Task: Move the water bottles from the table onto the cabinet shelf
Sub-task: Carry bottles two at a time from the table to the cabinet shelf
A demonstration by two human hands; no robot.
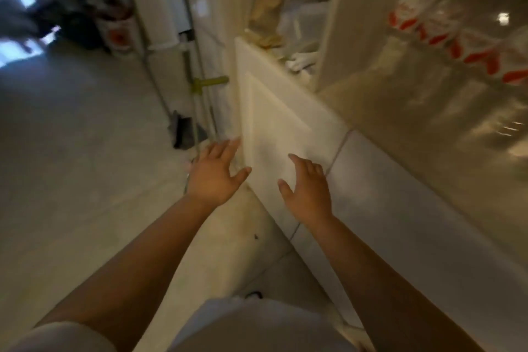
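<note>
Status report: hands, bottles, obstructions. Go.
Left hand open, empty. Right hand open, empty. No bottles in view. Cabinet door ajar ahead.

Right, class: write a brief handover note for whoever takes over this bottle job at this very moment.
Left hand: open, holds nothing, fingertips at the edge of the open cabinet door.
Right hand: open, holds nothing, in front of the door's face; contact unclear.
Wrapped water bottles, red labels, at upper right; blurred, count unclear.
Cabinet interior holds pale items; no bottles recognisable there.
Done: door open.
Left: carry the bottles to the shelf.
</note>
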